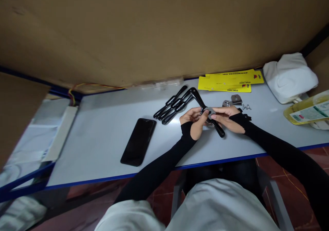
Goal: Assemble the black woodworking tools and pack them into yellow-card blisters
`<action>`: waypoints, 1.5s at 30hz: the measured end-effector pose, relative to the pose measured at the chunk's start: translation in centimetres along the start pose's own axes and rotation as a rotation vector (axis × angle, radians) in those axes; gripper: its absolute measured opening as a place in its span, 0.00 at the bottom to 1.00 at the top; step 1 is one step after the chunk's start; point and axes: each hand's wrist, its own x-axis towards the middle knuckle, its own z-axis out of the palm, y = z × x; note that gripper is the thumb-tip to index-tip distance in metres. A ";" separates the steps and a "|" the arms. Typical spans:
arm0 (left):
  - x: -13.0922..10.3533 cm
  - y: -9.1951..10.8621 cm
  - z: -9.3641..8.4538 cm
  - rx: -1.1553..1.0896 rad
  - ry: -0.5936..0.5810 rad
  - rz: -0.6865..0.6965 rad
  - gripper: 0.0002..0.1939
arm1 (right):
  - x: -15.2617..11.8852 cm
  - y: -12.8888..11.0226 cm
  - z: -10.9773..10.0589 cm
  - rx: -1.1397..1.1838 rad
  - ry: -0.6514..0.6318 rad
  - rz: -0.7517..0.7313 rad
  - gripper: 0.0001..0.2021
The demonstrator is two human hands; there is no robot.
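A black spokeshave body [218,129] is held tilted above the table between my two hands. My left hand [193,121] is closed around its middle, with the thumb pressing on a grey metal blade [211,111] laid against it. From the other side my right hand [228,118] pinches the blade's edge. Several more black spokeshave bodies [173,104] lie side by side to the left. Beyond my right hand are a stack of grey metal plates [236,99] and silver wing-shaped screws [246,106]. Small black parts [247,117] lie partly hidden by my right wrist.
Yellow printed cards [227,81] lie at the back. A black phone [138,142] rests left of my arm. At the right are a white cloth-like bundle [290,75] and a bottle of yellow liquid [308,109]. A brown panel [154,32] rises behind the blue-edged table [97,131].
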 end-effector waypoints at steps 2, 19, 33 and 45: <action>0.1 0.0 -0.1 -0.002 -0.002 -0.003 0.27 | 0.0 0.0 0.1 0.009 0.010 0.001 0.27; 0.4 -0.1 -0.3 -0.003 -0.083 -0.097 0.19 | -0.2 -1.3 -7.5 -0.697 0.255 -0.218 0.16; 1.1 -1.3 -1.3 -0.020 -0.159 -0.208 0.18 | -1.3 -1.9 -10.9 -1.062 -0.175 -0.258 0.19; 0.5 -0.1 -0.5 -0.028 -0.125 -0.240 0.25 | -1.8 -1.2 -8.2 -0.891 0.142 -0.207 0.10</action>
